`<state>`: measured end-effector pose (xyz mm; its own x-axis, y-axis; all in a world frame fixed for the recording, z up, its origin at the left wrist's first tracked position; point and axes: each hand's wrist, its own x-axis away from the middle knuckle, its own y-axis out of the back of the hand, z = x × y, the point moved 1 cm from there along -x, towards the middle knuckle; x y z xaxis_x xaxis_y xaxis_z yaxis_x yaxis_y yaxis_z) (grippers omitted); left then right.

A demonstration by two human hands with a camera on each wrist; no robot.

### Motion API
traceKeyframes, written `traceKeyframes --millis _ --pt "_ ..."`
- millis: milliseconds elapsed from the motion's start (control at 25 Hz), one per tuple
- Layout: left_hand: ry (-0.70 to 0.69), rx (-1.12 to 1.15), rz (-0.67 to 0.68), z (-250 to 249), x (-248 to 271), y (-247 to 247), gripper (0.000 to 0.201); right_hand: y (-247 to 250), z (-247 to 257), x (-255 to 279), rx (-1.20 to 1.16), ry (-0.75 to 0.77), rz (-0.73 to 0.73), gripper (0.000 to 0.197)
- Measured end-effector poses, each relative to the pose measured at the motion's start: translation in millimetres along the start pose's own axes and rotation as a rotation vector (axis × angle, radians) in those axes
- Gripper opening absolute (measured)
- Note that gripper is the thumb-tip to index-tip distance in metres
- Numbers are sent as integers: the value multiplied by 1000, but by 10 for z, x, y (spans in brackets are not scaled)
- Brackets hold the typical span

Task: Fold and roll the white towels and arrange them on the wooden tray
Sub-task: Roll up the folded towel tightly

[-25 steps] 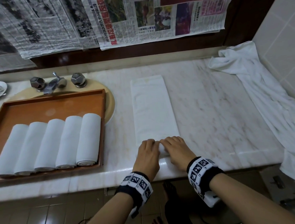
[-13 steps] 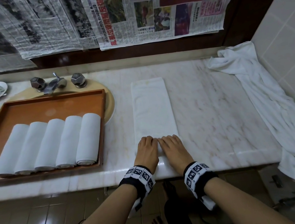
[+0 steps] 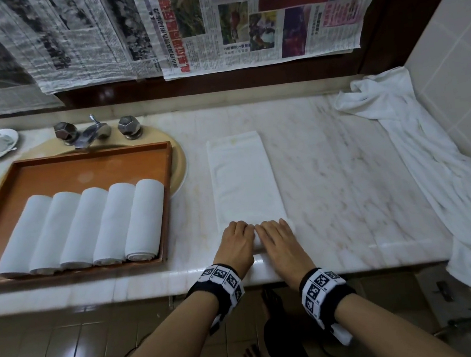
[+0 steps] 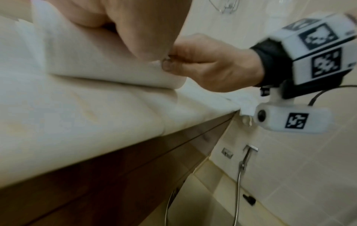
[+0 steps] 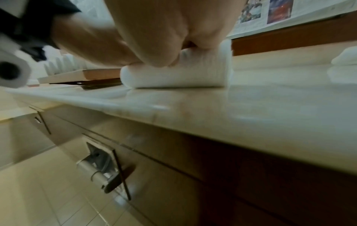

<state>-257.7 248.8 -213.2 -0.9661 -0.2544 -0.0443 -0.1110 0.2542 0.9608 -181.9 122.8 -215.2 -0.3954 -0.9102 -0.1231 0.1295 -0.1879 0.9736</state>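
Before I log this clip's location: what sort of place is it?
Probably a hotel-style bathroom vanity: a marble counter with a sink tap, tiled wall, and a toilet-roll holder below.

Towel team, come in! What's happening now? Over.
Left hand and right hand both curled on the half-rolled white towel on the marble counter. Five rolled white towels on the wooden tray. Nothing in the way.

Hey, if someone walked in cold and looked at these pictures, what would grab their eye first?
Probably the two hands, left hand and right hand, side by side at the counter's near edge, rolling up a folded white towel. To their left, five rolled towels lie in a neat row in the wooden tray. Newspaper sheets cover the wall behind.
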Motion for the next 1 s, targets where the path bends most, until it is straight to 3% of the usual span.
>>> traceKeyframes --millis 80,280,360,440,520,640,760,880,1000 --pt "70 40 -16 -34 -2 34 38 11 -67 -148 -41 -7 -56 48" --pt "30 102 -89 -99 201 -28 54 60 -138 -368 -123 -66 174 38" --pt "45 133 -62 -50 151 -32 59 23 -92 -291 -88 -95 49 43" --pt "92 128 51 -5 1 52 47 -60 0 -109 -25 -90 -57 52" --pt "100 50 155 29 -194 142 33 -129 63 2 24 -73 -19 65" --pt "138 -63 197 1 -379 223 28 -109 17 -128 36 -111 64 73" --pt "160 -81 111 -68 -327 241 33 -21 -73 -314 -74 -118 84 59" --pt "76 -14 -75 -106 -116 141 46 47 -145 -364 -108 -73 100 55" --pt "4 -5 0 -114 132 -24 60 22 -131 -261 -89 -77 18 37"
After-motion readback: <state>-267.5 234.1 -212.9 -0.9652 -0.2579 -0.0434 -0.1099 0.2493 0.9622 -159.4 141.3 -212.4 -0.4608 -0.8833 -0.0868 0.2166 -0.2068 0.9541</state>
